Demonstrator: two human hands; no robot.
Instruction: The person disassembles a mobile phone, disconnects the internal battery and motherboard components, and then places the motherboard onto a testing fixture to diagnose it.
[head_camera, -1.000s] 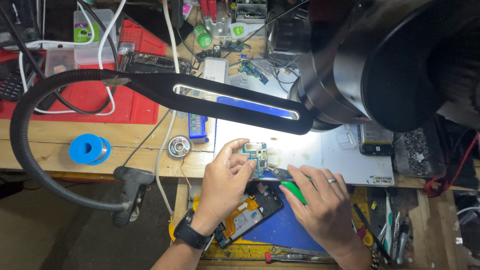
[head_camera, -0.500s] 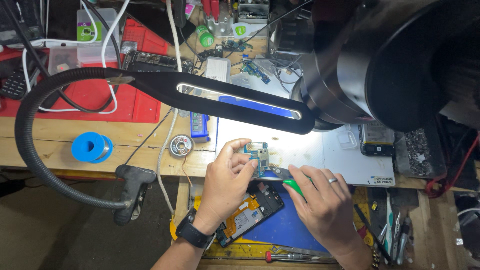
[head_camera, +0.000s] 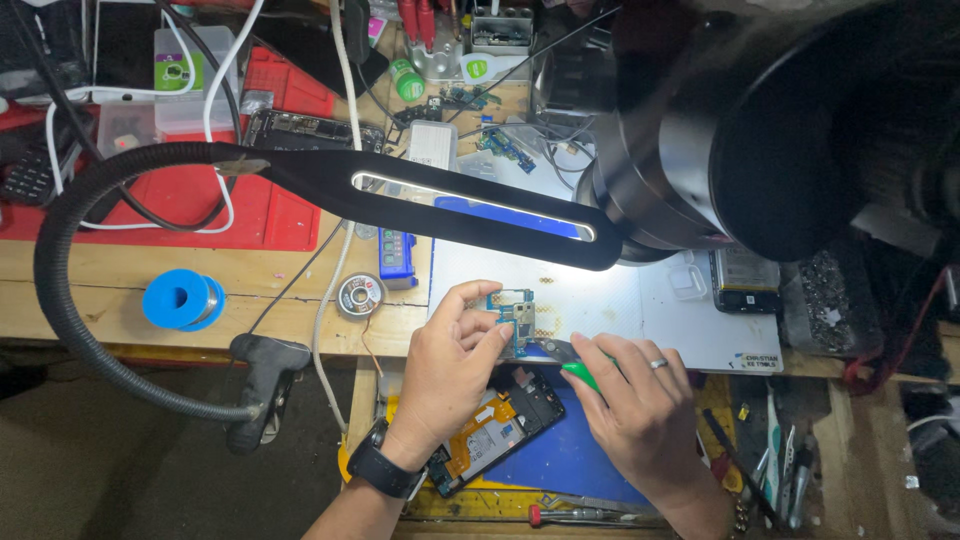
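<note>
Head view: left hand (head_camera: 450, 365) pinches circuit board (head_camera: 515, 320) at fingertips.

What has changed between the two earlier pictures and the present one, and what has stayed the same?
Nothing visibly changed. The left hand still pinches the small circuit board over the white mat; the right hand still holds the green-handled tool against it. The opened phone still lies below.

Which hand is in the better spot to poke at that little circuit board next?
Probably the right hand: it holds the green-handled cutters, whose tip is already at the small blue-green circuit board. The left hand is busy pinching the board steady.
</note>
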